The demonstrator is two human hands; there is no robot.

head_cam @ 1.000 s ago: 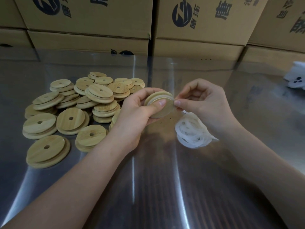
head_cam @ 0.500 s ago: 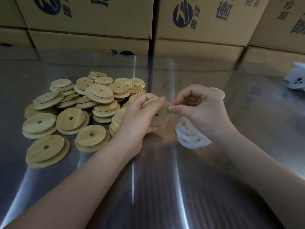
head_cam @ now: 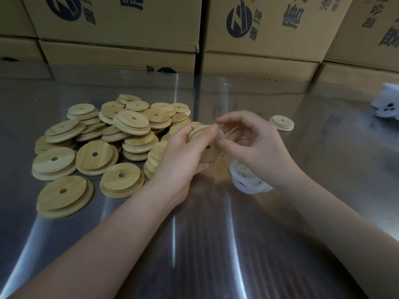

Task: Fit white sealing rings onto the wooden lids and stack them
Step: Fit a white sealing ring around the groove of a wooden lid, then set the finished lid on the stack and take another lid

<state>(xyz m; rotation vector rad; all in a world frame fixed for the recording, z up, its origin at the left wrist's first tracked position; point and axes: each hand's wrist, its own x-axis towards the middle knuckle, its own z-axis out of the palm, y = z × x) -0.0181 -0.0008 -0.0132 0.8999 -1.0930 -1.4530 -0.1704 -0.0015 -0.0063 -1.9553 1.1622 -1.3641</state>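
The round pale-wood lid (head_cam: 208, 147) with its centre hole sits just where it was half a second ago, held above the steel table (head_cam: 194, 244) between my two hands, but its holed face is now turned more towards me. My left hand (head_cam: 183, 152) grips it from the left, fingers curled under and thumb over the top rim. My right hand (head_cam: 257, 145) pinches the rim, forefinger at the top and thumb on the face, the other fingers curled. A pale band shows by the rim, too blurred to tell. Below the right wrist lies the heap of white sealing rings (head_cam: 248, 182). A single finished wooden lid (head_cam: 281, 123), earlier barely peeking over the knuckles, now shows whole behind the right hand. The loose pile of wooden lids (head_cam: 97, 143) lies to the left, and printed brown cardboard boxes (head_cam: 269, 29) stand behind.
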